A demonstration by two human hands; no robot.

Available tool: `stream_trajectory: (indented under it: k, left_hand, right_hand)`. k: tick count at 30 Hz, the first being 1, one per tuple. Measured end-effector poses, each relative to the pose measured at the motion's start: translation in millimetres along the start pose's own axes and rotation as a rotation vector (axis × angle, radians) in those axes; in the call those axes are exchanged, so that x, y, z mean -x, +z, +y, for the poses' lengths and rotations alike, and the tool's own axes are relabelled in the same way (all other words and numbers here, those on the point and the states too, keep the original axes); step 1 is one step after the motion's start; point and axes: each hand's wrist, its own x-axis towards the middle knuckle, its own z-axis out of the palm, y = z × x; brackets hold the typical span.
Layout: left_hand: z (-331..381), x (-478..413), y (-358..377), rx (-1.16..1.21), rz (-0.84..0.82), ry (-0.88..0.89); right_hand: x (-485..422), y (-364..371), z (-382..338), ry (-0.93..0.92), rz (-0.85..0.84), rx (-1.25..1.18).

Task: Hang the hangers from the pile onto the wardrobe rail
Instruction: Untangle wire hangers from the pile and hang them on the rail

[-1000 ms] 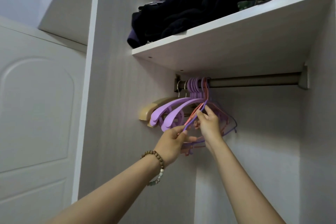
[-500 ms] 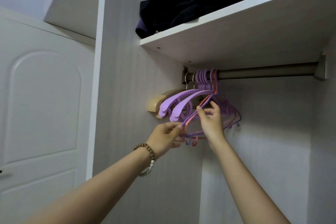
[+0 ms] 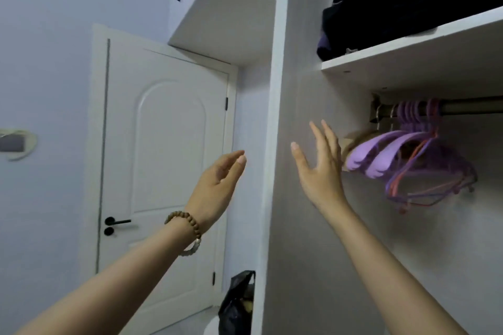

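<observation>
Several hangers (image 3: pixel 402 155), broad purple plastic ones and thin purple and red wire ones, hang bunched at the left end of the metal wardrobe rail (image 3: pixel 468 106). A beige wooden hanger (image 3: pixel 353 139) sits behind them. My right hand (image 3: pixel 319 168) is raised to the left of the bunch, fingers spread and straight, holding nothing. My left hand (image 3: pixel 220 185), with a bead bracelet on its wrist, hovers further left in front of the wardrobe's side panel, fingers relaxed and empty. The pile of hangers is out of view.
A white shelf (image 3: pixel 408 49) above the rail carries dark folded clothes (image 3: pixel 408 5). The wardrobe's white side panel (image 3: pixel 275 144) stands between my hands. A white door (image 3: pixel 163 158) with a black handle is at left. A black bag (image 3: pixel 236 304) sits low by the panel.
Both hands have let go of the thin purple hanger, which now hangs on the rail, and drawn back to the left. The view has swung left, bringing the door into sight.
</observation>
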Motion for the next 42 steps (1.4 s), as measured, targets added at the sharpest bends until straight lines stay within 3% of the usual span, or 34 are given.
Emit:
stream_trajectory:
  k: [4,11,20,27,32,37,42]
  left_hand:
    - [-27.6,38.7,-115.1,-0.192,0.138,-0.061]
    - [-87.5,164.5,-319.0,-0.575,0.304,-0.319]
    - [-166.3,388.9,-478.3,-0.843,0.478,-0.793]
    - [-240.8,565.7,-522.4,-0.920,0.555,-1.181]
    - [-290.3,665.9,-519.9,-0.806,0.615,-1.380]
    - [-344.1,743.8,-491.4,-0.757,0.650,-1.596]
    - [-395.2,792.1,-465.4,-0.562,0.748,-1.713]
  right_hand:
    - [39.9,83.1,-70.1,0.002,-0.197,-0.115]
    - [155.6,238.3,-200.8,-0.024,-0.542,-0.252]
    - [363.8,376.2,-313.2,-0.068,-1.072,-0.333]
    - [548.0,445.0,-342.0,-0.088,-1.404,-0.363]
    - [677.6,473.1,-336.8,-0.115,-1.591,-0.374]
    - [793.9,482.1,-310.4,-0.032,-1.794,-0.359]
    - [874.2,490.5,-282.3,0.178,-1.911,-0.379]
